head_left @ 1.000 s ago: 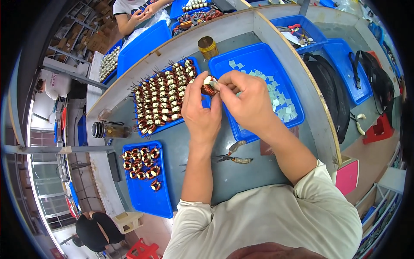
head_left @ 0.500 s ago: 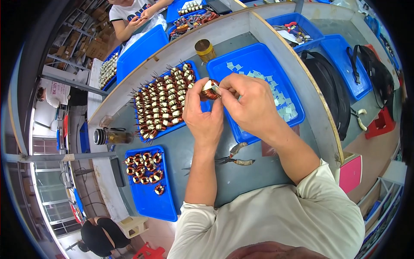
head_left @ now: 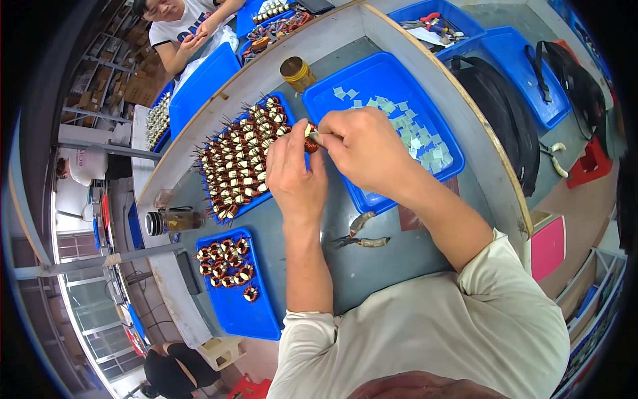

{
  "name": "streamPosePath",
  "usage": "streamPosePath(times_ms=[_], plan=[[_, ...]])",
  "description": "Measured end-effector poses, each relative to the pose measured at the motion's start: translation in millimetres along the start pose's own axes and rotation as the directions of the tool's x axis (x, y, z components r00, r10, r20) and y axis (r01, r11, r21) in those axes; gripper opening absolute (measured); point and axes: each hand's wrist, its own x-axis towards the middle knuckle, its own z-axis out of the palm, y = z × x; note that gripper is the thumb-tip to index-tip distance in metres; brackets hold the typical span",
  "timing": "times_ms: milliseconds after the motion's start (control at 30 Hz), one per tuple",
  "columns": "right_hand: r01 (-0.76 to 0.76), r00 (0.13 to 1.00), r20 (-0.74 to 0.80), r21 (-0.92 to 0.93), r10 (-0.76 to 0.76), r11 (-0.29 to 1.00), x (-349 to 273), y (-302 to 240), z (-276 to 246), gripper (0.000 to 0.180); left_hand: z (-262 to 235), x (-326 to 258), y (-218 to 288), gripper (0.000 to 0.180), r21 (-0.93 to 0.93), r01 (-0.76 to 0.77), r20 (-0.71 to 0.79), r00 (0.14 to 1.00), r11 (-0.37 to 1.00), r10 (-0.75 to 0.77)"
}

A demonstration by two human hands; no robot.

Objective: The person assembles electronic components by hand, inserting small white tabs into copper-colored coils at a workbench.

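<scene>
Between both hands is a toroidal coil wound with copper-coloured wire, with a pale patch on it. My left hand is closed around its left side. The fingertips of my right hand are pinched together against its right side, and whatever they pinch is mostly hidden. Under and beyond my right hand lies a blue tray of small pale square pieces. Left of my left hand, a second blue tray is packed with rows of similar coils.
A smaller blue tray with several coils stands at the near left. Pliers lie on the bench by my forearms. A jar and a yellow tin stand nearby. Beyond the wooden partition is a black bag; another person sits across.
The view has shifted a little. My hands have turned the coil, so less of its pale patch shows, and my right fingers sit closer over it.
</scene>
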Motion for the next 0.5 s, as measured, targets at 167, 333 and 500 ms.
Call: streamPosePath(times_ms=[167,333,500], plan=[[-0.098,0.985,0.150,0.077,0.085,0.992,4.2,6.6,-4.2,0.012,-7.9,2.5,-1.4,0.049,0.062,-0.063,0.077,0.995,0.996,0.058],[-0.125,0.958,0.266,0.049,0.108,0.991,9.3,5.7,-30.8,0.013,-20.4,5.8,1.4,0.047,-0.134,0.048,0.269,0.963,0.990,-0.011],[-0.202,0.910,0.389,0.113,0.144,0.973,14.7,17.8,-33.9,0.016,-26.4,5.1,1.5,0.048,-0.222,0.136,0.346,0.937,0.966,-0.053]])
